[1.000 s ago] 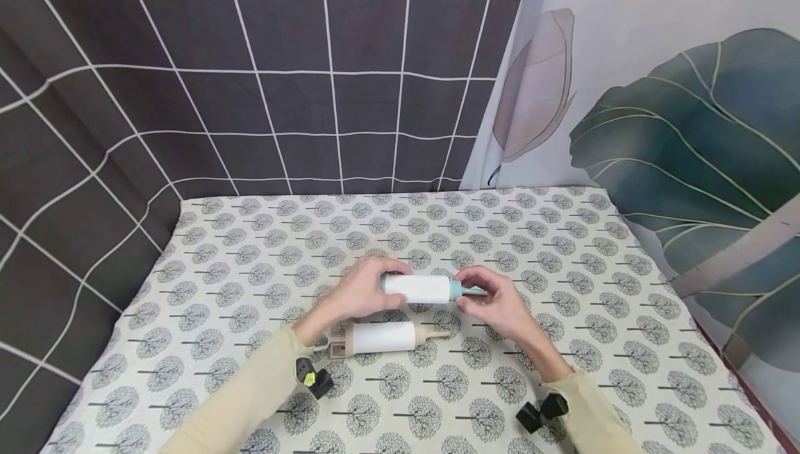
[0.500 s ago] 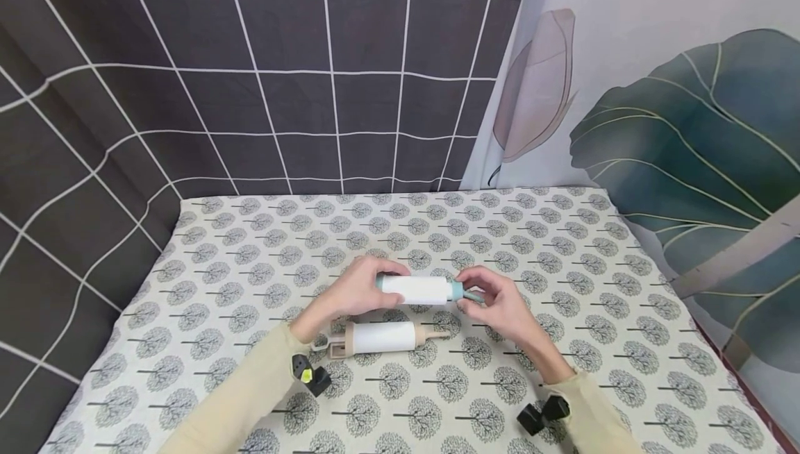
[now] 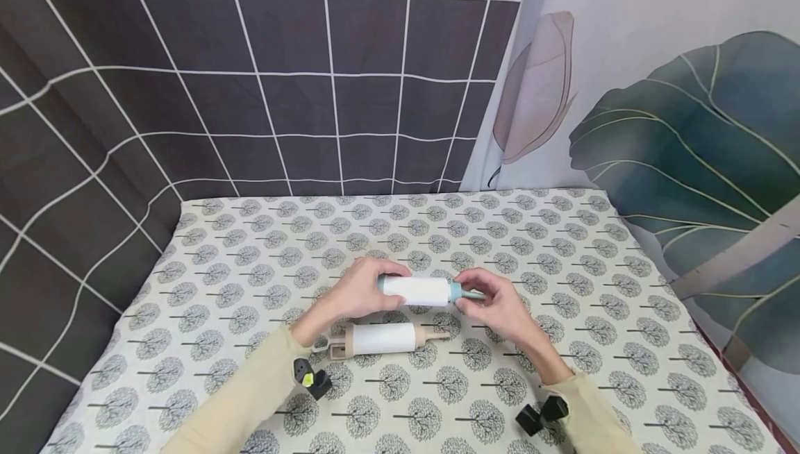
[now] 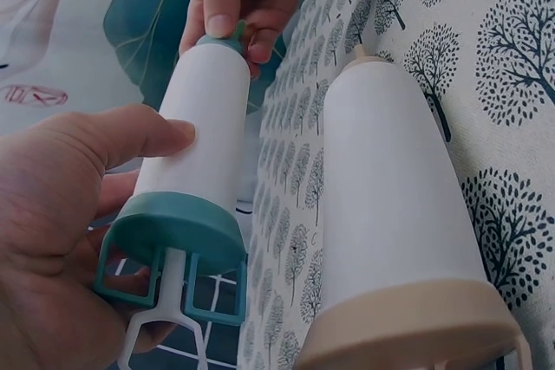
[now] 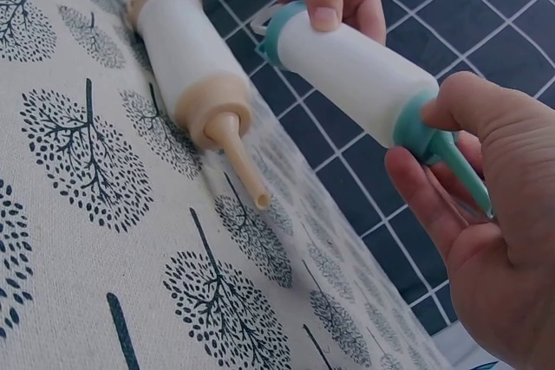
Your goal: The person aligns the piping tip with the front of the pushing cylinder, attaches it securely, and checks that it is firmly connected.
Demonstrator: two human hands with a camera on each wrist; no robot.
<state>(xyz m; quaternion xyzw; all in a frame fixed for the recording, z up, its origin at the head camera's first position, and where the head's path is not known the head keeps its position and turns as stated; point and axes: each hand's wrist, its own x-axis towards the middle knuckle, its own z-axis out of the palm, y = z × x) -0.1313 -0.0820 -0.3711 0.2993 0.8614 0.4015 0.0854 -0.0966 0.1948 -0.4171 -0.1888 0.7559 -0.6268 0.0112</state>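
Observation:
My left hand (image 3: 357, 289) grips the barrel of a large white plastic syringe (image 3: 420, 291) with teal ends, thumb on the near side. In the left wrist view, its teal finger loops and white plunger handle (image 4: 171, 288) hang toward the camera. At the other end, my right hand (image 3: 503, 307) pinches the teal collar (image 5: 418, 124) between thumb and fingers. A thin teal nozzle (image 5: 464, 172) points out past the right palm. The syringe lies level, held over the table. Just nearer to me, a matching syringe with beige ends (image 3: 384, 337) lies on the cloth, its nozzle to the right.
A cream cloth with grey tree prints (image 3: 350, 398) covers the table. Behind and to the left hangs a dark curtain with white grid lines (image 3: 281, 103). On the right is a pale curtain with large leaves (image 3: 706, 114).
The teal nozzle dipped half a second ago and now points nearly straight right again. The held syringe shifted slightly left, then back. Both hands keep nearly the same place; the beige-ended syringe lies still.

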